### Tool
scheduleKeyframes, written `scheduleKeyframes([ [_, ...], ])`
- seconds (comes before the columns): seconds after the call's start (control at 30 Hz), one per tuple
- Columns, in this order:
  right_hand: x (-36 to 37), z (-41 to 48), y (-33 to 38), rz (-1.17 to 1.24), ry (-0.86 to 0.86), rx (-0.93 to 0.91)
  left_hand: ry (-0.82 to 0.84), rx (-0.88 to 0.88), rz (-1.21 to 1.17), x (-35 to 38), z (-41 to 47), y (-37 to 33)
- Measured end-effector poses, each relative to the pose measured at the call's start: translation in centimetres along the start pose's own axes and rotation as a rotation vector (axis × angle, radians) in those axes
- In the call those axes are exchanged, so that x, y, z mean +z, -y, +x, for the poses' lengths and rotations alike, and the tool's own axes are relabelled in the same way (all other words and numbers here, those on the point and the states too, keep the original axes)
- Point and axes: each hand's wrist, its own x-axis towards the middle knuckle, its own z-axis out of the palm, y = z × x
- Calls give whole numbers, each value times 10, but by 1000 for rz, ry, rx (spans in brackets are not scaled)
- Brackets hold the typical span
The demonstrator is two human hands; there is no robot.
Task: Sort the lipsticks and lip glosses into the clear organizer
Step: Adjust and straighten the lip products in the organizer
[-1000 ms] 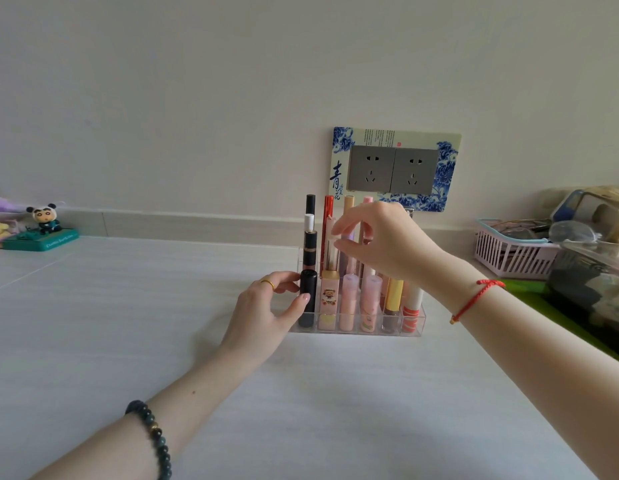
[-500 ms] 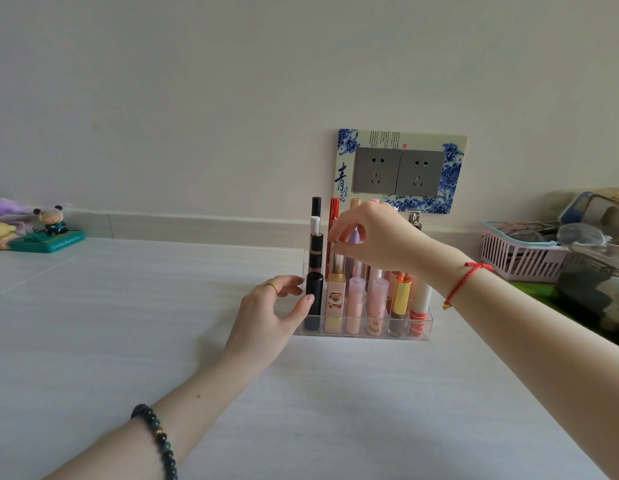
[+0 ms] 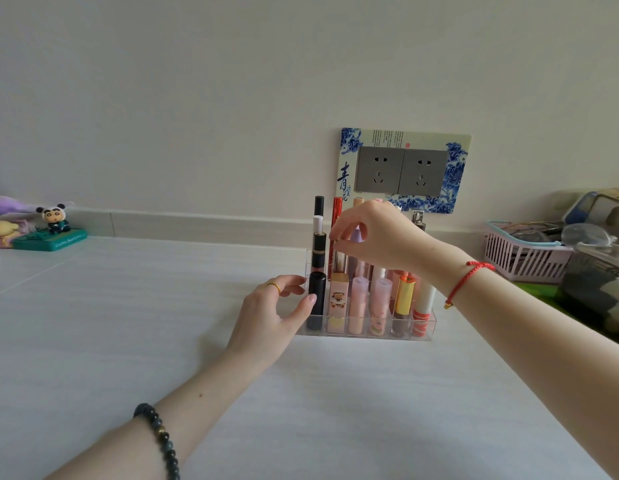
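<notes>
The clear organizer (image 3: 430,328) stands on the white table near the wall, its rows filled with several upright lipsticks and lip glosses. A black lipstick (image 3: 316,295) fills the front left slot, and a gold-capped gloss (image 3: 404,297) stands further right. My left hand (image 3: 270,317) grips the organizer's left end, thumb on the front and fingers on the side. My right hand (image 3: 380,237) hovers over the back rows, thumb and forefinger pinched on the top of a pale metallic tube (image 3: 339,263). A lilac cap (image 3: 356,233) shows under that palm.
A blue-and-white socket plate (image 3: 401,171) is on the wall right behind the organizer. A pink basket (image 3: 522,261) and a glass container (image 3: 599,271) crowd the right edge. A small panda figurine (image 3: 55,220) on a green base sits at the far left.
My right hand's fingers have gone from spread over the tube tops to a pinch on one tube. My left hand has stayed on the organizer's left end.
</notes>
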Motion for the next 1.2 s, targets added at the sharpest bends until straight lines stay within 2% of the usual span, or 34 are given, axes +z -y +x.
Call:
scheduleKeyframes([
  [0.4, -16, -15, 7, 7, -59, -37, -8, -12, 14, 0, 0, 3],
  [0.63, -2, -35, 13, -46, 105, -66, 82, -80, 92, 3, 0, 9],
  [1.0, 8, -38, 14, -100, 128, -61, 264, -152, 193, 2, 0, 9],
  [1.2, 8, -37, 14, -89, 144, -62, 293, -156, 192, 0, -1, 6],
])
